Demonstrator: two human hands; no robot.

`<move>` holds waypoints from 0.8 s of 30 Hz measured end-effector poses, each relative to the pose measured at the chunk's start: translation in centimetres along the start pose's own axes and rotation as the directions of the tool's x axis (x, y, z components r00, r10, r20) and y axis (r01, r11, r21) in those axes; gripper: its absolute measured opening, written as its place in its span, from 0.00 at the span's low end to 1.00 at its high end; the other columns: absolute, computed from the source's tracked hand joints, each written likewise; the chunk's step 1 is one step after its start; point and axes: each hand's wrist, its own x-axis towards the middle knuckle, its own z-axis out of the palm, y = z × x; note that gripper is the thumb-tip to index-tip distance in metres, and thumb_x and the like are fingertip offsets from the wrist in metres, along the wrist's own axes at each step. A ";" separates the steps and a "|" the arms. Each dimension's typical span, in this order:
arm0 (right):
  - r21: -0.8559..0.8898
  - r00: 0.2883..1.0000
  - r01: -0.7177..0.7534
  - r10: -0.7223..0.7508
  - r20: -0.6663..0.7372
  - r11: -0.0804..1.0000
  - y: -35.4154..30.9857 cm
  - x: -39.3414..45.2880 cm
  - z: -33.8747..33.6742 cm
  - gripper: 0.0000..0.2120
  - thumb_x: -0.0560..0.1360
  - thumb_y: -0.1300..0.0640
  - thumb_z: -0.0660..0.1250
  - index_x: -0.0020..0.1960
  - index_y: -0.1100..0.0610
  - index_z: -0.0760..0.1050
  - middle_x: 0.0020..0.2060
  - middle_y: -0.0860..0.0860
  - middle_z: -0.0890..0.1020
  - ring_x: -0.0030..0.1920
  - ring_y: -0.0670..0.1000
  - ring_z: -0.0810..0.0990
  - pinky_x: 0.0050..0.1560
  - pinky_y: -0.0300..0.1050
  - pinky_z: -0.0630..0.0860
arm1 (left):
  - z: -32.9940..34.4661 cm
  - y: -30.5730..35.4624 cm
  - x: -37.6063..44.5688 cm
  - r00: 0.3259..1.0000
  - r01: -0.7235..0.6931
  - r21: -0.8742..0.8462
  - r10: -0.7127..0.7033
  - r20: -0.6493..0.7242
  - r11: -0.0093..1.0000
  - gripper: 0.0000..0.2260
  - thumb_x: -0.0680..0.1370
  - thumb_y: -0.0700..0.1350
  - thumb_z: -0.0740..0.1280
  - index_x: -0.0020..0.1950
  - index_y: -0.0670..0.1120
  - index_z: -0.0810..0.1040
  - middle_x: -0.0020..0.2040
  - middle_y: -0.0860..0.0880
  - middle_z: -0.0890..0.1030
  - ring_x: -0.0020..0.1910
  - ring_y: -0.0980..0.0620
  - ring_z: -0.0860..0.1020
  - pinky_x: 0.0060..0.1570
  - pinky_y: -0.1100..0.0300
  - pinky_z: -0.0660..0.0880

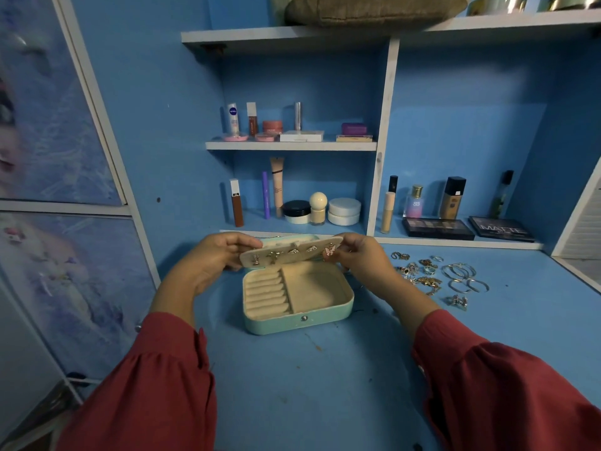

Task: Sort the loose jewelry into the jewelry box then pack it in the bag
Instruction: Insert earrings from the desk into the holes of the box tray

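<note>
While the left hand [218, 258] gripped one end of the earring panel [290, 253], studs already pinned, above the open jewelry box [297, 299] with bare compartments, the right hand [356, 255] pinched the other end; rings and bangles [435, 276] lay unsorted rightward, no bag visible.

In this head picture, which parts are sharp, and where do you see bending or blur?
Head view: the jewelry box and the earring panel between both hands are fairly sharp; the shelf edges bow from the wide-angle lens; the printed cupboard door at the left is blurred; the light is dim and blue.
</note>
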 end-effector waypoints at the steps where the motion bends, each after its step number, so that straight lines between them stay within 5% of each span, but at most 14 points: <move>1: -0.051 1.000 0.022 -0.023 -0.017 0.998 0.1 0.1 0.1 0.02 0.74 0.62 0.70 0.46 0.56 0.80 0.32 0.53 0.77 0.26 0.40 0.70 0.31 0.35 0.69 | -0.1 -0.1 -0.2 0.999 0.010 -0.005 -0.009 0.031 1.000 0.22 0.69 0.20 0.57 0.47 0.43 0.80 0.38 0.50 0.85 0.44 0.51 0.79 0.44 0.60 0.75; 5: -0.158 0.993 0.084 -0.095 -0.064 0.984 0.5 0.3 0.4 0.02 0.75 0.57 0.70 0.45 0.54 0.81 0.29 0.49 0.75 0.29 0.43 0.70 0.35 0.41 0.67 | -0.5 -0.5 -0.6 0.992 0.020 -0.098 -0.008 0.122 0.995 0.17 0.68 0.23 0.65 0.47 0.42 0.83 0.42 0.45 0.85 0.42 0.51 0.82 0.45 0.64 0.79; 10: -0.265 0.981 0.157 -0.182 -0.072 0.952 0.4 0.1 0.4 0.02 0.75 0.53 0.68 0.45 0.50 0.79 0.38 0.49 0.74 0.37 0.45 0.70 0.40 0.41 0.66 | 0.1 -0.6 -0.6 1.000 -0.007 -0.121 0.010 0.020 0.993 0.06 0.74 0.33 0.68 0.48 0.39 0.82 0.41 0.47 0.85 0.39 0.55 0.82 0.38 0.67 0.78; 17: -0.349 0.985 0.136 -0.166 -0.057 0.927 0.0 0.0 0.4 0.12 0.78 0.51 0.64 0.49 0.61 0.76 0.48 0.51 0.76 0.48 0.50 0.73 0.49 0.46 0.70 | 0.6 -1.0 0.0 0.999 -0.024 -0.115 0.020 -0.038 0.993 0.04 0.76 0.39 0.67 0.47 0.41 0.82 0.40 0.47 0.85 0.40 0.52 0.80 0.39 0.64 0.76; 21: -0.320 0.991 0.111 -0.128 -0.034 0.941 -0.4 -0.1 0.9 0.10 0.80 0.53 0.61 0.50 0.60 0.74 0.48 0.51 0.77 0.48 0.50 0.75 0.45 0.43 0.70 | 0.7 -1.0 0.0 0.999 -0.016 -0.121 0.012 -0.037 0.992 0.05 0.76 0.40 0.67 0.48 0.41 0.82 0.40 0.46 0.85 0.39 0.51 0.79 0.39 0.65 0.77; 24: -0.290 0.991 0.110 -0.129 -0.046 0.951 -0.5 -0.2 0.8 0.09 0.79 0.53 0.63 0.40 0.51 0.71 0.38 0.46 0.75 0.39 0.45 0.72 0.37 0.39 0.65 | 0.7 -1.0 0.0 0.999 -0.011 -0.127 0.007 -0.039 0.992 0.05 0.76 0.41 0.68 0.48 0.41 0.82 0.40 0.45 0.85 0.39 0.52 0.79 0.38 0.65 0.77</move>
